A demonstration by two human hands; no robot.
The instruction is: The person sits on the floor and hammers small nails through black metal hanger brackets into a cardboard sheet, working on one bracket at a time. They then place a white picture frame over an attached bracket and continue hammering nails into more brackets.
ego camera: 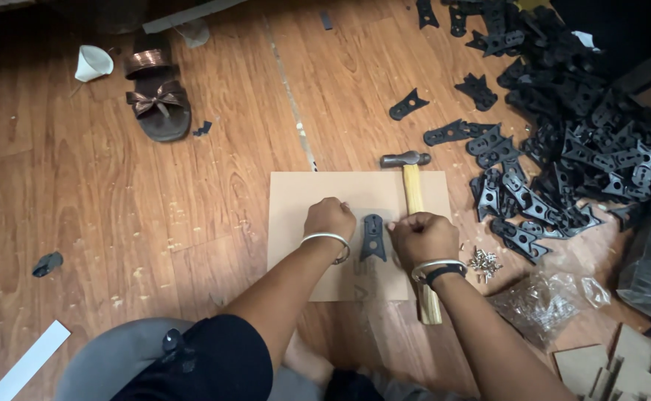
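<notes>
1. On a worn wooden floor (214,186), a person works over a sheet of brown cardboard (303,223) laid flat in front of them.
2. A small black metal bracket (373,238) lies on the cardboard between the two hands.
3. Left hand (330,218), a silver bangle at the wrist, is curled shut just left of the bracket; whether it grips anything cannot be told.
4. Right hand (423,238), wearing a bangle and a dark band, is closed just right of the bracket, fingertips (394,230) at its edge; what they pinch is too small to make out.
5. A hammer (413,186) with a pale wooden handle lies on the cardboard, partly under the right hand.
6. A large heap of matching black brackets (578,126) spreads to the right, with a small cluster of silver rivets (484,261) near the right wrist.
7. A brown sandal (156,96) sits well apart at upper left.
</notes>
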